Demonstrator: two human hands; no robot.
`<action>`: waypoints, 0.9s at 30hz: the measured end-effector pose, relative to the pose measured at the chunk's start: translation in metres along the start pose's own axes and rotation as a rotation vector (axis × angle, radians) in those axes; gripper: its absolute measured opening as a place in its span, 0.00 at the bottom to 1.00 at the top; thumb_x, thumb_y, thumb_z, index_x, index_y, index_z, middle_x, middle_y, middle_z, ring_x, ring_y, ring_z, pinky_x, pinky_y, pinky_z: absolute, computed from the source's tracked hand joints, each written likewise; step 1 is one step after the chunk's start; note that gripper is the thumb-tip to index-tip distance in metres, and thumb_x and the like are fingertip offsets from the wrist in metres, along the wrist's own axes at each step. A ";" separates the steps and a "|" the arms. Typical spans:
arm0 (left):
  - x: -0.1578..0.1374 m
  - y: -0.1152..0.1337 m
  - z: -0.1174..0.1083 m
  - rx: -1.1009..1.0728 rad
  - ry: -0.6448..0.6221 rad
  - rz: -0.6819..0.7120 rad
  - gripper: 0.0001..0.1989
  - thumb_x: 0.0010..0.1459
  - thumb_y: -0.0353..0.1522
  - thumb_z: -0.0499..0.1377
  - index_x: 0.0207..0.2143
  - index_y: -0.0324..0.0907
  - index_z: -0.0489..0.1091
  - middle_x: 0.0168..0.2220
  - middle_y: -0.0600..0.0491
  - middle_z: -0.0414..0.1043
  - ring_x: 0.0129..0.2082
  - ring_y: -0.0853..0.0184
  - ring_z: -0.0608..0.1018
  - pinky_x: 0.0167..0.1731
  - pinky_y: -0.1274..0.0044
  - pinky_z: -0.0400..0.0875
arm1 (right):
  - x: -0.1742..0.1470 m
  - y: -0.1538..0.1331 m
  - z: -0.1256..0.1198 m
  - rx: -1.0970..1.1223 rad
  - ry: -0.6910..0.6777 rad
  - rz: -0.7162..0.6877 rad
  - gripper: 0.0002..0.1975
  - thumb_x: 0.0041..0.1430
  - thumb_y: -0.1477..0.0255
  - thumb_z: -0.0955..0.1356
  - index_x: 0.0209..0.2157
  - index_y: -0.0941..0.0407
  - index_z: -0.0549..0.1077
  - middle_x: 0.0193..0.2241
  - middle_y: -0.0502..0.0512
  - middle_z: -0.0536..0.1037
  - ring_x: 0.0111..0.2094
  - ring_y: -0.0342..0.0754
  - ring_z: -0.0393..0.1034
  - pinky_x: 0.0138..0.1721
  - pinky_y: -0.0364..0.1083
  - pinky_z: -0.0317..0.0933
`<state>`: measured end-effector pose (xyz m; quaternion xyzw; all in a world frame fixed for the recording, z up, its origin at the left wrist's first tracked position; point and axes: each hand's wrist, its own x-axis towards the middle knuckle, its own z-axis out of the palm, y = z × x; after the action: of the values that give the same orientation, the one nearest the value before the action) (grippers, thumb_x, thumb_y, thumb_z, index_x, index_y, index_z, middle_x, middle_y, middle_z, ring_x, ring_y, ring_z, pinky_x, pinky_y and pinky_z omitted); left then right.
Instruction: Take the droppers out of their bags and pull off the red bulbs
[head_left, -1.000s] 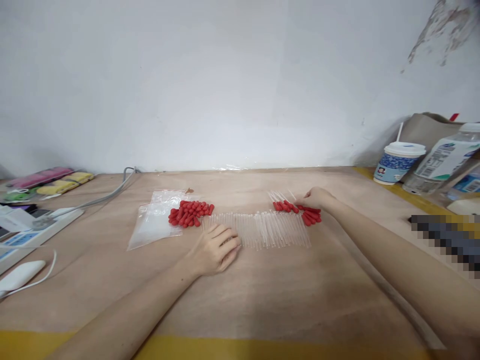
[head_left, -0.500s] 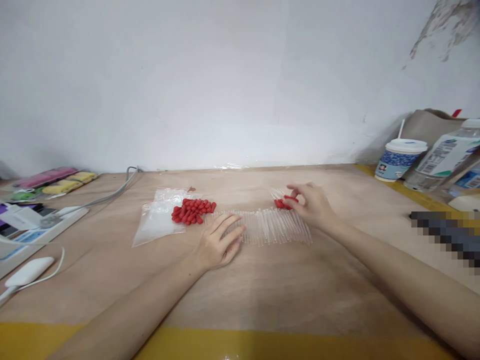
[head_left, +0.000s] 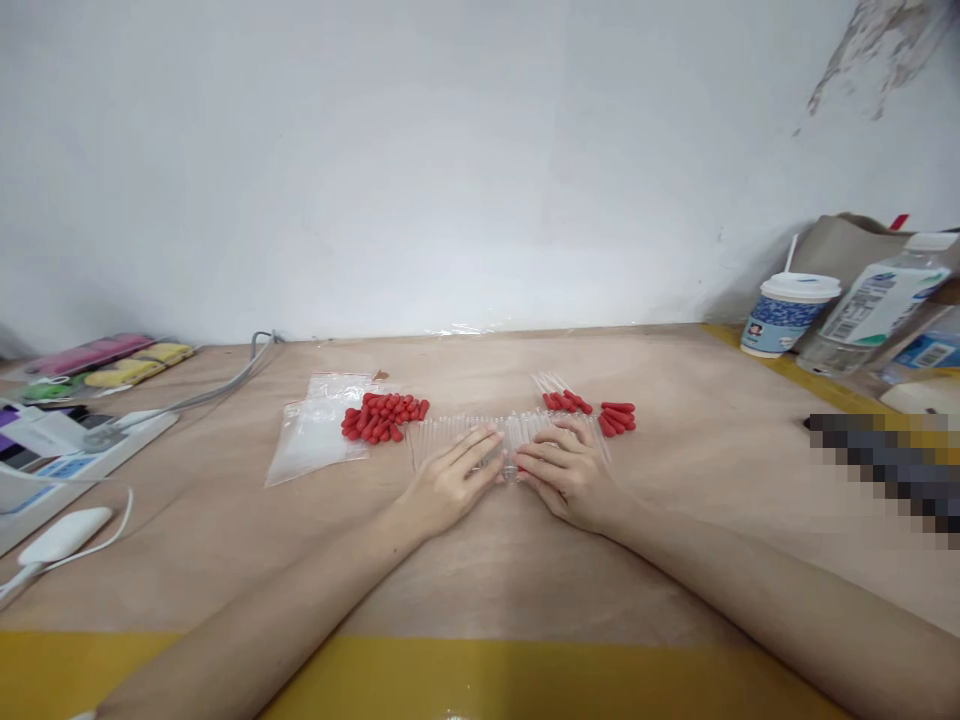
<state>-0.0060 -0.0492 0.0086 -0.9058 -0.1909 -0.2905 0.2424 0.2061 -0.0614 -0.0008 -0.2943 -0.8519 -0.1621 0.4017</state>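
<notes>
My left hand (head_left: 450, 475) rests over a row of clear glass dropper tubes (head_left: 442, 430). Its thumb and fingertips close at the near end of a tube, mostly hidden by the fingers. Fingertip to fingertip with it, my right hand (head_left: 570, 470) is closed, and a speck of red rubber bulb (head_left: 520, 470) peeks out between its fingers. Just beyond the row lie several droppers with red bulbs (head_left: 566, 401), their thin tips pointing away. Loose red bulbs (head_left: 618, 418) form a small group right of them. A larger heap of red bulbs (head_left: 382, 416) sits left of the row.
Clear plastic bags (head_left: 307, 450) lie under and beside the heap. On the left are a power strip (head_left: 97, 465), a white plug-in adapter (head_left: 66, 536) and coloured packets (head_left: 112, 360). At right stand a paper cup (head_left: 787, 315), a plastic bottle (head_left: 870, 305) and a blurred dark object (head_left: 885, 470).
My right hand has come left and nearer, from the red-bulbed droppers to beside my left fingertips. The loose bulbs at right are now uncovered. My left hand has shifted slightly right.
</notes>
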 end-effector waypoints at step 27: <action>-0.021 -0.013 -0.009 -0.143 0.061 -0.255 0.08 0.58 0.28 0.50 0.35 0.40 0.69 0.35 0.51 0.74 0.40 0.67 0.75 0.47 0.71 0.69 | -0.013 0.020 -0.012 -0.057 0.040 -0.152 0.10 0.56 0.76 0.64 0.40 0.54 0.72 0.36 0.54 0.77 0.40 0.48 0.68 0.41 0.49 0.61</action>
<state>-0.0319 -0.0474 0.0066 -0.8798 -0.2759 -0.3594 0.1439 0.2326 -0.0569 -0.0021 -0.2369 -0.8585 -0.2223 0.3967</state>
